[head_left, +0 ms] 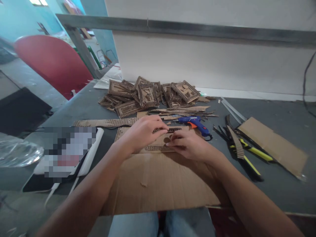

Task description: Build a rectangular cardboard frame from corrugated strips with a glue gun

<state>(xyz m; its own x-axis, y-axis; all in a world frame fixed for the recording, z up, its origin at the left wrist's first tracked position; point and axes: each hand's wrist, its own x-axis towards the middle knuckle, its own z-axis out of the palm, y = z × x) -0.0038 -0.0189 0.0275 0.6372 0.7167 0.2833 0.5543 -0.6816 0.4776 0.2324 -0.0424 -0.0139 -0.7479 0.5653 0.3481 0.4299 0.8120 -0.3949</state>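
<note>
A cardboard sheet [160, 184] is lying across the near edge of the table [283, 191], and the left hand [143, 131] and right hand [190, 144] are holding a cutout piece [163, 140] at its far end. A glue gun [195, 123] is lying just behind them, with a pile of cutouts [148, 95] sitting toward the far edge. Cutters [249, 154] and an offcut [274, 144] are lying to the right, a tablet [69, 151] to the left.

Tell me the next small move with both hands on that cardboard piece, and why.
Probably press the upper corrugated strip down flat onto the cardboard piece. The left hand covers its left end, the right hand rests by the lower strip, and the glue gun lies set down behind them, untouched.
</note>
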